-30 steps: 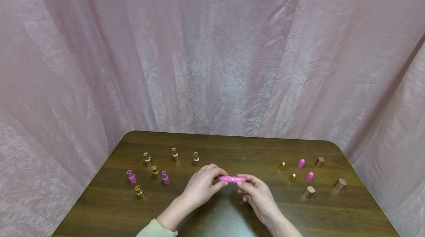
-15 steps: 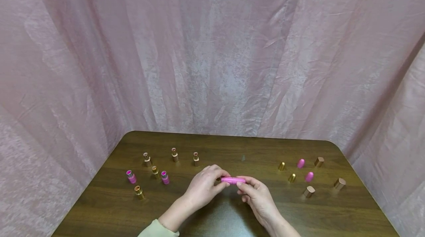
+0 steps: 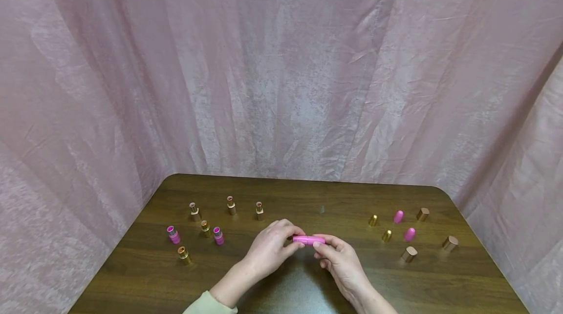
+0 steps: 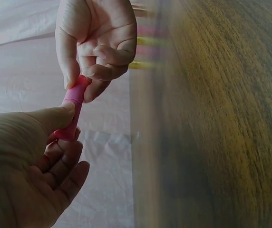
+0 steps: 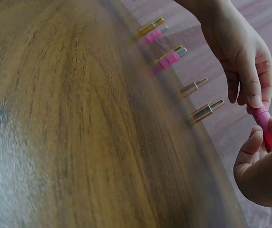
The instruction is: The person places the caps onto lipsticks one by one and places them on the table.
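Note:
Above the middle of the table, a closed pink lipstick tube (image 3: 309, 240) is held level between both hands. My left hand (image 3: 271, 246) pinches its left end with thumb and fingers. At the other end, the thumb and forefinger of my right hand (image 3: 340, 256) grip the tube. Its two pink parts meet at a thin seam, seen on the lipstick tube (image 4: 73, 97) in the left wrist view. The right wrist view also shows the lipstick tube (image 5: 260, 115), its lower end partly hidden by the right thumb.
On the left of the wooden table (image 3: 281, 192) stand several uncapped tubes, such as a pink one (image 3: 218, 236), a gold one (image 3: 184, 255) and a rose-gold one (image 3: 231, 205). Several loose caps stand at right, including a pink cap (image 3: 410, 234) and a rose-gold cap (image 3: 450, 243). A pink curtain (image 3: 299, 70) hangs behind.
A second ago a bright line showed between the lipstick tube's two parts; they now sit flush and the tube looks slightly shorter. My left hand has shifted slightly right. Loose tubes and caps stay put.

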Available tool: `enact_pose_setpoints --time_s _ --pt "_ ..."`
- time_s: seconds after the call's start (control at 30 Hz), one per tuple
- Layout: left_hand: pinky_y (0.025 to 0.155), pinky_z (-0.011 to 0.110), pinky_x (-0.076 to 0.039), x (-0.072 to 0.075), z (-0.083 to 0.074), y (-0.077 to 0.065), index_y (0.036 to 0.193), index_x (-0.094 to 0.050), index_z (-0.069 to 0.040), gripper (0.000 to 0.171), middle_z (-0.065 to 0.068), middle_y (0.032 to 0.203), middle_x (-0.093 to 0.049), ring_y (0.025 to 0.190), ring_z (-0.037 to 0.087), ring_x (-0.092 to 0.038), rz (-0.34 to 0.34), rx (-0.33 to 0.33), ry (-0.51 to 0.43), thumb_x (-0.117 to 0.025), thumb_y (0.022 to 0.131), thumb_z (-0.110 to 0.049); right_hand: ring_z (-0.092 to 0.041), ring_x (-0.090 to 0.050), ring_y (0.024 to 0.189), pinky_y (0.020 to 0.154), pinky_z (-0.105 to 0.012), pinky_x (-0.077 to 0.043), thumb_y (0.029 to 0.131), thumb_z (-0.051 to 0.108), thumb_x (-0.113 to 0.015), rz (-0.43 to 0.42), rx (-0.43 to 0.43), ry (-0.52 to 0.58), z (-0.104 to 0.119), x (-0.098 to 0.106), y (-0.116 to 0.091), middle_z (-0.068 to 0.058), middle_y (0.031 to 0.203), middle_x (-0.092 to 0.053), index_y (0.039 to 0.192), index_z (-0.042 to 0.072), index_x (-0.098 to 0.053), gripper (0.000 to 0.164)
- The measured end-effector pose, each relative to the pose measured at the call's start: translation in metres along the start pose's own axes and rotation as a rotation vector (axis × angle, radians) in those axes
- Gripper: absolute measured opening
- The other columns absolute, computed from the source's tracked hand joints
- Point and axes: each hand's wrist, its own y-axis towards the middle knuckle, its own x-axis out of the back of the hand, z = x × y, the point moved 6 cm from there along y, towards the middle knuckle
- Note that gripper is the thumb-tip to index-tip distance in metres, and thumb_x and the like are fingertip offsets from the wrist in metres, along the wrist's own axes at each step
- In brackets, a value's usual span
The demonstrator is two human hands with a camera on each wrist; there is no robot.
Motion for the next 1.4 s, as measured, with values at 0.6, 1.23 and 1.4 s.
enact_pose_setpoints --time_s 0.6,1.23,1.4 --pt "0.076 0.024 -0.048 -0.005 0.004 -0.001 0.104 -0.077 -0.025 0.015 -0.017 0.095 -0.062 0.087 0.004 -0.055 0.031 -0.017 0.026 -0.077 0.091 -0.034 -0.01 -0.059 0.068 0.058 -0.02 -0.047 0.088 0.01 -0.078 -0.006 0.027 -0.122 0.005 0.002 0.001 -0.002 0.085 -0.066 0.116 -0.009 -0.067 0.035" --pt "0.074 0.023 -0.047 -0.025 -0.001 0.016 0.097 -0.072 -0.025 0.017 -0.016 0.09 -0.062 0.085 0.005 -0.055 0.075 -0.061 0.14 -0.083 0.086 -0.032 -0.014 -0.064 0.077 0.061 -0.024 -0.05 0.089 0.016 -0.081 -0.003 0.233 -0.466 0.038 0.008 -0.004 -0.008 0.099 -0.073 0.116 0.004 -0.073 0.031" --pt "0.077 0.026 -0.048 -0.04 0.007 0.033 0.096 -0.072 -0.027 0.015 -0.019 0.088 -0.064 0.084 0.004 -0.056 0.107 0.006 0.079 -0.083 0.085 -0.031 -0.019 -0.065 0.077 0.061 -0.027 -0.051 0.093 0.017 -0.076 -0.053 0.268 -0.511 0.05 0.027 -0.008 -0.01 0.094 -0.072 0.111 0.009 -0.075 0.02"
